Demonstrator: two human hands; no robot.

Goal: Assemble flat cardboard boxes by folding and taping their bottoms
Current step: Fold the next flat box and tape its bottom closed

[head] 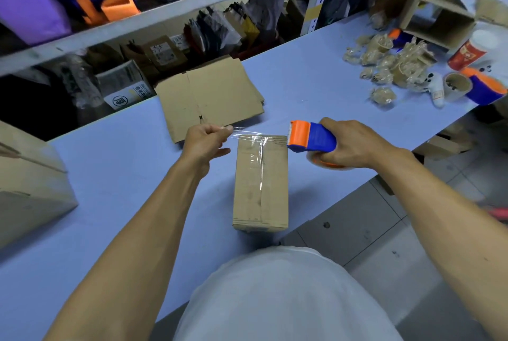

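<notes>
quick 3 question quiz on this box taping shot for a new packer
1. True or false: the left hand pinches the free end of the clear tape.
2. What does the right hand hold? A) scissors B) the blue and orange tape dispenser C) a marker
3. Fill in: beyond the upright box on the table lies a stack of ____ cardboard.

Key: 1 true; 2 B; 3 flat
</notes>
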